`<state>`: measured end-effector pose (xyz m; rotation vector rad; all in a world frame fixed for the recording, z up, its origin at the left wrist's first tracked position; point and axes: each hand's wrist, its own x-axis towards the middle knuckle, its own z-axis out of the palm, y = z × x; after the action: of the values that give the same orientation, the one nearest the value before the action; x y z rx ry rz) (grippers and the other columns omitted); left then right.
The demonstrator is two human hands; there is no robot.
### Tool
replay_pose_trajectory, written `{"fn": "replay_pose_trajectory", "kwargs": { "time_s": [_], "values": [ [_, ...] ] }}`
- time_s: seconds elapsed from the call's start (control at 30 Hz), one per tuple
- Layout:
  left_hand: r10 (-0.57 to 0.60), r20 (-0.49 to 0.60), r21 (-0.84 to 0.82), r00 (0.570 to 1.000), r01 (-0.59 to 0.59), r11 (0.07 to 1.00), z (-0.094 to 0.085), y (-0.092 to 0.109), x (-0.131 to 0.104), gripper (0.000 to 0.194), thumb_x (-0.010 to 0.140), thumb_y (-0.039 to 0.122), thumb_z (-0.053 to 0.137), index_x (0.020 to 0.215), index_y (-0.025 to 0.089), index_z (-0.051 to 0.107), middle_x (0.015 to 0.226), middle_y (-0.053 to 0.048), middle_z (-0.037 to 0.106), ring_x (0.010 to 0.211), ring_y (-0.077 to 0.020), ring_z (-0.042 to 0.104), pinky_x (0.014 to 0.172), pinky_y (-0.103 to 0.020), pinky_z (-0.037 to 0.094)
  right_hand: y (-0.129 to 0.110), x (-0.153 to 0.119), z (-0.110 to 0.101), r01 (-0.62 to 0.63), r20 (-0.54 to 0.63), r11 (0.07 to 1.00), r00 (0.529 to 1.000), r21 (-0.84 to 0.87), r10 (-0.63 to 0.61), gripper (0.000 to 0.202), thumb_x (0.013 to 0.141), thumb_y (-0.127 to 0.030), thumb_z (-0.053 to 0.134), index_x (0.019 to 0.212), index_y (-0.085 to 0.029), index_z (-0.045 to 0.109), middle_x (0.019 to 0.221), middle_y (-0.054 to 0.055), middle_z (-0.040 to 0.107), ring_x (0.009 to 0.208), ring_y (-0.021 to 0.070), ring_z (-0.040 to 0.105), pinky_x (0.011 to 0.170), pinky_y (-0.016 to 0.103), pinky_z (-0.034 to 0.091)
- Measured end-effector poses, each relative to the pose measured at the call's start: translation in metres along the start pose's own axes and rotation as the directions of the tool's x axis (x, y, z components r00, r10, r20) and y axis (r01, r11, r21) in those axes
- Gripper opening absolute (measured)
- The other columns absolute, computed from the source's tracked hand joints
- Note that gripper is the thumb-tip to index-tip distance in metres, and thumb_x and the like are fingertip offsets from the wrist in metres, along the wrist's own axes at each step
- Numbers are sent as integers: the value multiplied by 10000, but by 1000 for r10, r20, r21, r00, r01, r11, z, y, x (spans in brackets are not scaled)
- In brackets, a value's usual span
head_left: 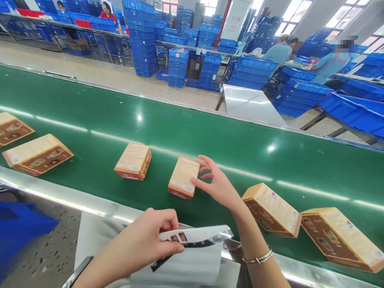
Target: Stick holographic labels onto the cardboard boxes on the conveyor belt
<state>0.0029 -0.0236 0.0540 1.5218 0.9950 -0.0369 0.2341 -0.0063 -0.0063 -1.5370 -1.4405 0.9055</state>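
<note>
with my left hand (156,236) i pinch a thin printed packet (204,235) between thumb and fingers, near side of the scene. my right hand (214,182) has its fingers spread at the right side of a small box (182,174) on the green belt (192,124), with another box (133,157) to the left.

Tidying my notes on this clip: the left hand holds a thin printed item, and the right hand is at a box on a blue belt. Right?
Not quite: the belt under that box is green, not blue, as the head view shows. The rest stands.
</note>
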Motion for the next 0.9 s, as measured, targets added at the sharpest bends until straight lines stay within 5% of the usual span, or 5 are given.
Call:
{"fn": "replay_pose_trajectory", "kwargs": {
  "time_s": [0.1,0.27,0.37,0.67,0.9],
  "values": [
    [-59,-45,-69,997,56,996,-4,-4,1,193,701,340,697,689,177,594,669,17,663,598,-127,487,546,-220,329,-6,-3,-8,60,176,998,983,-23,-55,740,838,-414,667,1500,-273,368,1478,106,551,1186,253,621,974,466,552],
    [-113,-98,16,989,116,993,-3,-3,7,224,696,343,696,600,167,595,545,50,507,544,-112,393,487,-233,222,-45,-44,-17,219,4,921,973,-322,-230,301,956,-324,579,1251,-271,602,1250,71,689,1144,250,657,996,439,545],
    [-36,-43,34,998,38,999,-1,-2,8,292,737,311,675,545,172,506,521,76,351,538,-99,293,477,-248,172,-67,-68,-12,353,307,898,913,-262,-270,186,931,-192,639,1102,-265,650,1043,10,745,962,185,710,844,285,589],
    [152,164,102,975,-170,980,-4,-1,7,413,846,320,657,539,172,424,532,73,273,521,-89,220,459,-265,149,-54,-86,-9,231,411,962,899,-146,-153,164,946,-150,625,1059,-255,679,823,-49,767,700,112,728,627,147,563],
    [169,136,182,976,-192,964,0,7,9,434,870,236,584,532,174,319,536,76,208,515,-86,190,478,-272,155,-56,-92,-12,662,316,618,748,-424,-584,237,936,-25,511,979,-207,656,936,44,792,851,205,748,830,327,595]
  ]
}}
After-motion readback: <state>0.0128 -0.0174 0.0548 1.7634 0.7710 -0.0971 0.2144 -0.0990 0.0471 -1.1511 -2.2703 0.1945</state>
